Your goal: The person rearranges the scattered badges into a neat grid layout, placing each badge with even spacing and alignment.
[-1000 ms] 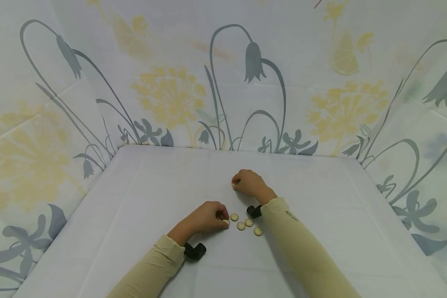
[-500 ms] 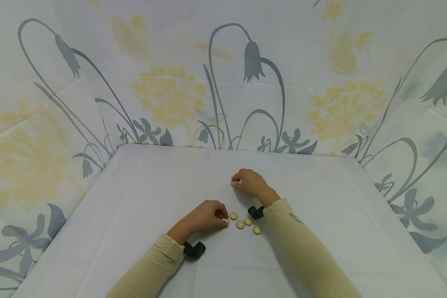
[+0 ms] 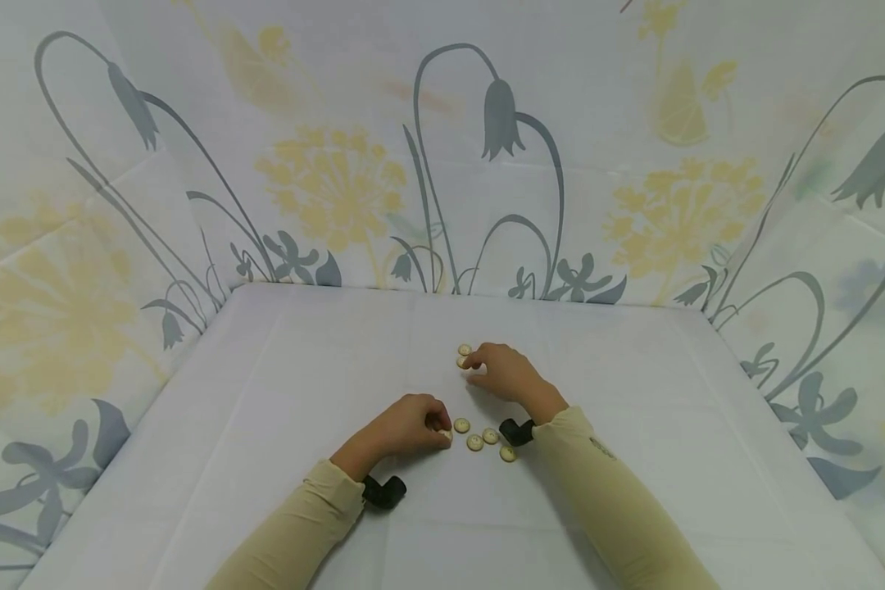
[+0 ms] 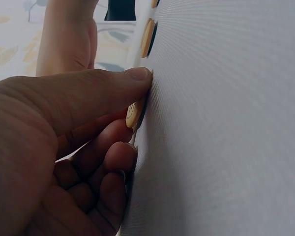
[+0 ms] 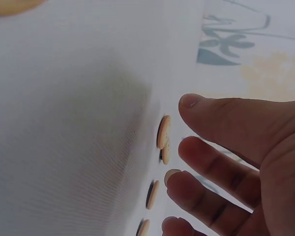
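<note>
My left hand (image 3: 411,424) rests low over the white table, pinching a round, pale wooden button (image 4: 133,114) between thumb and fingers. In the left wrist view that button sits right at the cloth, partly covered by the thumb. Farther back, my right hand (image 3: 512,373) has its thumb and fingers spread apart with nothing between them. Its fingertips are right beside two buttons, a far one (image 3: 465,349) and a nearer one (image 3: 461,361) that the fingers partly overlap. The right wrist view shows several buttons beyond the open fingers, including one button (image 5: 163,132) near the thumb.
Several loose buttons lie between the forearms, among them a left button (image 3: 461,425), a middle button (image 3: 475,442) and a front button (image 3: 508,453). A white cloth covers the table (image 3: 324,352). Flower-printed fabric (image 3: 339,188) rises behind and at both sides.
My right hand has let go of a button and drawn slightly back toward me and to the right, so two buttons now show at the back. The left hand keeps its hold in place.
</note>
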A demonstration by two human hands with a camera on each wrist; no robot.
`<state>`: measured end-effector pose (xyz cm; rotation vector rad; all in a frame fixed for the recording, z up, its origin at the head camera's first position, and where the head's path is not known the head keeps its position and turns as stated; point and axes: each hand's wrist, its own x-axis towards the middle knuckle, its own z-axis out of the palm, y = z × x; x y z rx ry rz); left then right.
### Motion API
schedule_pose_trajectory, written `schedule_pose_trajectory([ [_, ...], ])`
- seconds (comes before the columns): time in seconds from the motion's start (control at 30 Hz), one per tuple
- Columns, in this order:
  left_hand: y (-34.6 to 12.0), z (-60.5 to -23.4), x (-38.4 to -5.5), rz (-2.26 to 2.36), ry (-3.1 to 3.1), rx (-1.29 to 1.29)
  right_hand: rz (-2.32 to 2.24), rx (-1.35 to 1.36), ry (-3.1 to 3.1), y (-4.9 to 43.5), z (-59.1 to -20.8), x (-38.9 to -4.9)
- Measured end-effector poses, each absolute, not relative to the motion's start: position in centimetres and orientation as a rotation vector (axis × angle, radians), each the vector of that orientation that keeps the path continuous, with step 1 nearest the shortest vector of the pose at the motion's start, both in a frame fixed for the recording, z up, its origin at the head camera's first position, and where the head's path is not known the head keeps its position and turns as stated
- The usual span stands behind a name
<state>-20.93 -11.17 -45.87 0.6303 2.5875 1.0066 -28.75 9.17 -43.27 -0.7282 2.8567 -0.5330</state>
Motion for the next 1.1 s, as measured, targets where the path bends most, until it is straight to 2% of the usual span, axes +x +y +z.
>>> schedule_pose_trajectory([
  [1.1, -11.1, -45.4, -20.6, 1.02, 2.613, 0.655, -0.543, -0.866, 2.831, 9.8, -43.6, -25.0],
])
